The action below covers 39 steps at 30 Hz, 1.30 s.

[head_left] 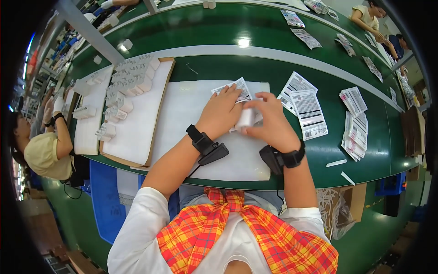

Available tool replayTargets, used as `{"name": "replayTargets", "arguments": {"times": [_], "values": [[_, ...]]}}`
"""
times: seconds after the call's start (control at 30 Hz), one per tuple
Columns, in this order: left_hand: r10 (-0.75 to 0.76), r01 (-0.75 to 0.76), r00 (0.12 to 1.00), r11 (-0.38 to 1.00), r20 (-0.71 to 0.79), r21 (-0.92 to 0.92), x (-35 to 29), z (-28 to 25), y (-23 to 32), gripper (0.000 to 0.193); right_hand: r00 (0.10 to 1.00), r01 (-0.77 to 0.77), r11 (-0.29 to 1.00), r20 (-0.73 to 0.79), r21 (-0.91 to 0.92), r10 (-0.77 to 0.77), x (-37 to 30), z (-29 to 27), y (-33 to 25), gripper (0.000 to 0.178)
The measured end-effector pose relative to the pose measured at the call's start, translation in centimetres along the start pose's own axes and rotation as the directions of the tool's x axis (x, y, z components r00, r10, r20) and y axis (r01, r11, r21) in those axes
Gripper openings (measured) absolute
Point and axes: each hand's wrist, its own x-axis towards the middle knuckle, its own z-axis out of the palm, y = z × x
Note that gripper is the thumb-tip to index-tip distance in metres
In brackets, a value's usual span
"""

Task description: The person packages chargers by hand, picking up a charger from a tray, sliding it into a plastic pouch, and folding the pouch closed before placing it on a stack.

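Observation:
My left hand (220,109) lies over a white printed packet (242,86), its fingers stretched out across the packet's lower part. Close beside it, my right hand (273,118) curls its thumb and fingers around a white charger block (247,118), blurred by motion. The block is against the packet's near end; whether part of it is inside the packet I cannot tell. Under both hands spreads a white mat (182,114). My left thumb is mostly hidden.
Several white plug chargers (132,82) stand in rows on a cardboard-edged tray (141,132) at left. Printed packets (309,114) lie at right, with a further stack (356,132) beyond. Paper strips (336,163) rest near the edge. A co-worker (45,146) sits at far left.

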Motion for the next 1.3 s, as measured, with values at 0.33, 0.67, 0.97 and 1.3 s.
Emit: {"name": "replayTargets", "arguments": {"times": [0.33, 0.67, 0.97, 1.3], "values": [[0.101, -0.093, 0.990, 0.993, -0.102, 0.078, -0.8, -0.8, 0.1, 0.058, 0.973, -0.232, 0.942, 0.041, 0.241, 0.229, 1.7, 0.7, 1.5, 0.038], [0.087, -0.172, 0.985, 0.579, -0.150, -0.797, 0.8, -2.4, -1.8, 0.033, 0.953, -0.076, 0.046, 0.059, 0.996, 0.296, 1.3, -1.9, 0.3, 0.027], [-0.215, -0.016, 0.964, 0.541, -0.156, -0.841, 0.5, -1.7, 0.2, 0.034, 0.880, -0.395, 0.670, 0.049, 0.629, 0.473, 2.1, 0.2, 0.2, 0.022], [-0.018, 0.032, 0.999, 0.839, 0.031, -0.543, 1.8, -2.6, -3.1, 0.023, 0.996, 0.046, 0.972, -0.089, 0.232, -0.026, 2.6, -2.0, 6.3, 0.016]]}}
